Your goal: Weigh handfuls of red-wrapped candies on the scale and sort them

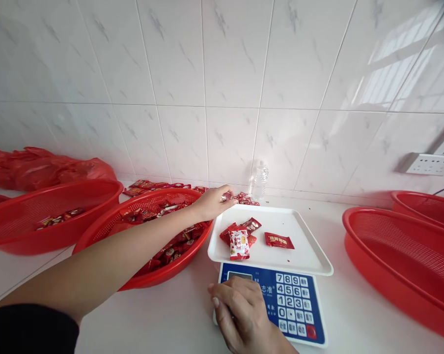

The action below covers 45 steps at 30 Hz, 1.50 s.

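Head view: left hand (211, 204) pinches what looks like a small red-and-white wrapped packet (225, 197), approx. at the far-left corner of the white rectangular plastic tray (303, 236); its long axis can't be read w/ fingers over it. From that hand, a heap of glossy red wrapped packets (239, 242) lies at 5 o'clock, a lone flat red packet (279, 241) at 4, long axis approx. 9-to-3, & the red oval mesh plastic basket (143, 284) at 8. Right hand (244, 312), loosely curled over the blue-panelled scale (269, 279), has the heap at 12; can't tell if its fingertips press tog. Left's nearer the heap.
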{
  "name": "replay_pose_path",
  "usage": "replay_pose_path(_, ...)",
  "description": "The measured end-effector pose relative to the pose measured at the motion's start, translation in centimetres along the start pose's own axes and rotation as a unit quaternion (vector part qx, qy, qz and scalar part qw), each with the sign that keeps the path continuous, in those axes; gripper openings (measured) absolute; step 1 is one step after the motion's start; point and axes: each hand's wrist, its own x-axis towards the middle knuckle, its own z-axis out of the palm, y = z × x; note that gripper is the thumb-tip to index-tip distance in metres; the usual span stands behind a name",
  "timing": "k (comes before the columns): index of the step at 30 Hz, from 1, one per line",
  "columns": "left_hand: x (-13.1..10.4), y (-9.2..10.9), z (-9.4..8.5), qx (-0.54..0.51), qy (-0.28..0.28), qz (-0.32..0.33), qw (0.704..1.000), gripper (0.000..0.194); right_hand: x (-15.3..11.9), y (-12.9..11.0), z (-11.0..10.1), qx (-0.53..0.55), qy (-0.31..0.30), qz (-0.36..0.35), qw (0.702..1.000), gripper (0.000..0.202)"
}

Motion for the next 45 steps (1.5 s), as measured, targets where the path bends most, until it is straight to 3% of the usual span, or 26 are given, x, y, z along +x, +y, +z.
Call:
replay_pose_path(4, -2.5, -3.0, -2.1, 0.028, -0.018, -0.049, 0.998, 0.037, -0.1, 0.1, 0.1, 0.004, 0.008, -0.007, 1.000, 0.024)
replay_pose_path(9, -6.5, -6.4, -4.4, 0.095, -0.156, -0.136, 0.974, 0.059, 0.1, 0.7, 0.3, -0.027, -0.005, 0.009, 1.000, 0.029)
replay_pose_path(11, -8.0, -6.2, -5.0, 0.128, -0.157, -0.142, 0.969, 0.064, 0.3, 1.1, 0.4, -0.092, -0.023, 0.039, 0.995, 0.034)
replay_pose_path(14, -9.8, -3.7, -5.1, 0.126, -0.078, -0.128, 0.981, 0.058, 0.4, 1.9, 0.7, -0.196, -0.066, 0.093, 0.974, 0.042)
replay_pose_path(17, -11.5, -0.4, -3.9, 0.036, 0.024, -0.103, 0.994, 0.048, 0.2, 2.7, 1.1, -0.248, -0.087, 0.138, 0.955, 0.052)
replay_pose_path(20, -12.9, 1.6, -1.3, -0.091, 0.097, -0.041, 0.990, 0.034, -0.1, 3.1, 1.2, -0.276, -0.076, 0.158, 0.945, 0.054)
replay_pose_path(23, -13.7, 1.9, 2.0, -0.123, 0.146, 0.023, 0.981, 0.021, -0.2, 3.2, 0.7, -0.300, -0.070, 0.183, 0.934, 0.050)
replay_pose_path(26, -13.9, 1.3, 4.5, -0.096, 0.181, 0.085, 0.975, 0.021, -0.4, 3.5, -1.0, -0.300, -0.096, 0.207, 0.926, 0.046)
replay_pose_path(30, -14.3, 0.7, 6.2, -0.079, 0.184, 0.161, 0.967, 0.036, -0.4, 5.2, -4.8, -0.285, -0.134, 0.233, 0.920, 0.043)
replay_pose_path(35, -15.0, 0.3, 6.9, -0.123, 0.141, 0.175, 0.967, 0.036, 0.5, 8.1, -8.0, -0.270, -0.168, 0.292, 0.902, 0.044)
replay_pose_path(38, -15.1, 0.1, 6.9, -0.131, 0.135, 0.170, 0.967, 0.032, 1.7, 9.0, -7.5, -0.199, -0.221, 0.307, 0.904, 0.052)
replay_pose_path(42, -14.9, -0.2, 6.9, -0.125, 0.143, 0.178, 0.965, 0.027, 3.6, 9.3, -5.2, -0.155, -0.325, 0.371, 0.856, 0.074)
replay_pose_path(45, -15.0, -0.2, 6.8, -0.122, 0.155, 0.183, 0.963, 0.023, 5.0, 9.4, -3.7, -0.150, -0.374, 0.370, 0.837, 0.083)
